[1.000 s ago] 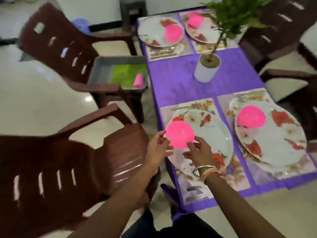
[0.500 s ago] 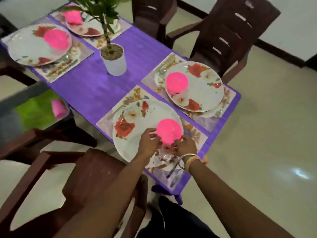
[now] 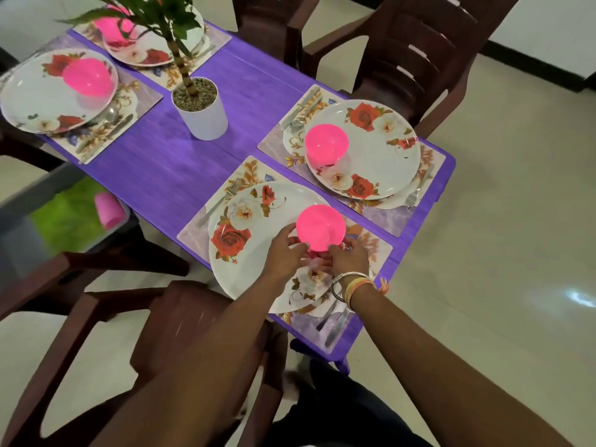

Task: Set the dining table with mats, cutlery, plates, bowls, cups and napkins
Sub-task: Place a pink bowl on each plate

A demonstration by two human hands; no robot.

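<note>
Head camera: a person's left hand (image 3: pixel 283 250) and right hand (image 3: pixel 350 258) both grip a pink bowl (image 3: pixel 320 228), fingers curled round its sides, at the right edge of the near floral plate (image 3: pixel 245 217) on a placemat (image 3: pixel 195 230) on the purple table (image 3: pixel 193 162)

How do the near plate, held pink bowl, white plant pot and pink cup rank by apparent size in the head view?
1. near plate
2. white plant pot and held pink bowl: too alike to rank, pot stands farther
3. pink cup, blurred but smallest
</note>
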